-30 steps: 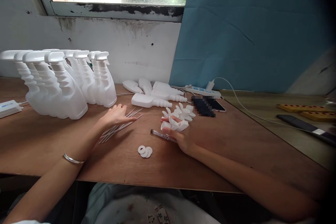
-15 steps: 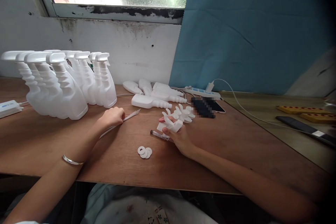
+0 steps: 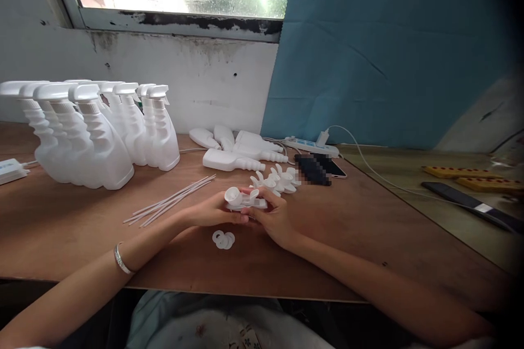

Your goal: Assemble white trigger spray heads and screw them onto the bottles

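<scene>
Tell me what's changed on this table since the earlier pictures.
Your left hand has let go of the thin white tubes, which now lie on the table, and moved right to the white spray head. Your right hand has brought that spray head left, so both hands are now on it. The ring washers, standing bottles and lying bottles stayed put.

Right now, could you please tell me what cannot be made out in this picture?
Head view: the underside of the white spray head, hidden by the left hand and the right hand.
Head view: the exact number of upright spray bottles, because they overlap one another.
Head view: the full length of the white box, cut off by the left edge; its print is too small to read.
Head view: the dark object's details, blurred by pixelation.
</scene>
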`<act>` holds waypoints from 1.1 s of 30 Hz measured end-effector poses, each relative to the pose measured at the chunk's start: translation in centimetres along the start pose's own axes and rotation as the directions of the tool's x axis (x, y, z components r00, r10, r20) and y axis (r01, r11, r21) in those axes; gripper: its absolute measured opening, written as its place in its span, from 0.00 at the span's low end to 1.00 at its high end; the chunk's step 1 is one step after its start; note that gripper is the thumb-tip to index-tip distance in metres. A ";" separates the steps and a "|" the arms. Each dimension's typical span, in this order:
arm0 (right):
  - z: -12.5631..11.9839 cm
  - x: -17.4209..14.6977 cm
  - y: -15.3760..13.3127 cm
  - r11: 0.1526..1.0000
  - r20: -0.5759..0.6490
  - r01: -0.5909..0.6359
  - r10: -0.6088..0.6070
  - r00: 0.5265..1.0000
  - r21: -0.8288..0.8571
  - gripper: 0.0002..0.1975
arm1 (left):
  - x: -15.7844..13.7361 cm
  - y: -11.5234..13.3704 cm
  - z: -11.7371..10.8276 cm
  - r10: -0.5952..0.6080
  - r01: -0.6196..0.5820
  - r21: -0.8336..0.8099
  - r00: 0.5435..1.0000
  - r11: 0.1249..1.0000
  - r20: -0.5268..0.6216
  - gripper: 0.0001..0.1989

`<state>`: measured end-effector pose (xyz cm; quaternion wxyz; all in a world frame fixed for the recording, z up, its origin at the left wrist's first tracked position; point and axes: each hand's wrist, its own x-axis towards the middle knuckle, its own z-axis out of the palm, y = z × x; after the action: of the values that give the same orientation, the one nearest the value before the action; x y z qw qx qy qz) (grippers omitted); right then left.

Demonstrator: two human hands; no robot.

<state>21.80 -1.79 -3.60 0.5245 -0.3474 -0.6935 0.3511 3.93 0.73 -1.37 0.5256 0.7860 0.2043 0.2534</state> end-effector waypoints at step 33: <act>-1.4 -0.7 -0.6 0.190 0.438 0.879 -0.809 0.393 -0.438 0.07 | -0.3 -2.6 -2.6 -0.060 0.262 0.480 0.916 0.837 -0.396 0.16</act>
<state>23.21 -2.47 -3.15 0.4463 -0.0376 -0.8658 -0.2230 1.94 3.33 -3.00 0.2641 0.8174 0.4260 0.2840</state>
